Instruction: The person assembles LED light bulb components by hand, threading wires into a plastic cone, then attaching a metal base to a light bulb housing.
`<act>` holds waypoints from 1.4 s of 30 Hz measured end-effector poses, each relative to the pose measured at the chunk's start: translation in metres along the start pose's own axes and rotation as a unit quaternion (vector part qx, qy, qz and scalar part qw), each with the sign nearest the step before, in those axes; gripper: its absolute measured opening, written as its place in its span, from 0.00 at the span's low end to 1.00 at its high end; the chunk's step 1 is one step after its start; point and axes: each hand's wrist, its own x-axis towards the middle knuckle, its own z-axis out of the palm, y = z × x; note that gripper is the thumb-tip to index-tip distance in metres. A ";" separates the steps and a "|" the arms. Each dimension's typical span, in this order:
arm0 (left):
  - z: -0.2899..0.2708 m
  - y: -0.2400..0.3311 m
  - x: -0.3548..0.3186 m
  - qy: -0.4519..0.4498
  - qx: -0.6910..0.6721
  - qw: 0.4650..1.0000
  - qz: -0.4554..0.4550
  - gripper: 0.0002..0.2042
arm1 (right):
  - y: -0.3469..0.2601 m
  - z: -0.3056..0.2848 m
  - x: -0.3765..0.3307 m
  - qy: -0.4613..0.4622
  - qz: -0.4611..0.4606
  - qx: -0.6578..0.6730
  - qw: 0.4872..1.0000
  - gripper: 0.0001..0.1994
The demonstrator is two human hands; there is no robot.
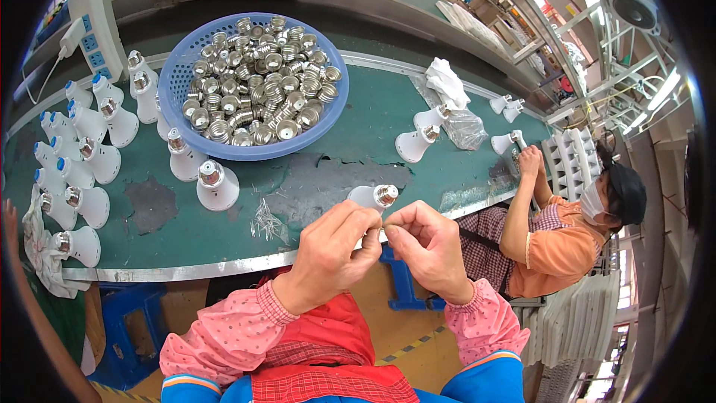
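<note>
My left hand [337, 248] grips a white bulb housing [371, 196] with a silver screw cap, held just off the front edge of the green work surface [358, 134]. My right hand [426, 242] pinches at the same housing from the right, fingertips meeting the left hand's; what it pinches is too small to tell. A blue plastic basket [175, 75] full of silver screw caps [257, 82] stands at the back left. Several white housings with caps [217, 185] stand near the basket.
More white housings, some with blue ends [74, 157], crowd the left side. A small pile of thin metal bits [266, 222] lies near the front edge. A co-worker in orange [567, 239] sits to the right handling housings [509, 141]. A white power strip [93, 26] sits far left.
</note>
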 end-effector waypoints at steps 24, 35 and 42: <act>-0.010 -0.010 0.005 0.065 0.025 0.996 -0.049 0.11 | 0.010 0.004 0.007 0.032 0.014 0.056 0.998 0.03; -0.045 -0.017 -0.013 0.072 0.056 0.988 -0.121 0.09 | 0.069 0.030 0.013 0.047 -0.246 -0.308 0.918 0.08; -0.058 -0.024 -0.030 0.089 0.066 0.982 -0.151 0.09 | 0.056 0.052 0.031 0.064 -0.297 -0.444 0.843 0.11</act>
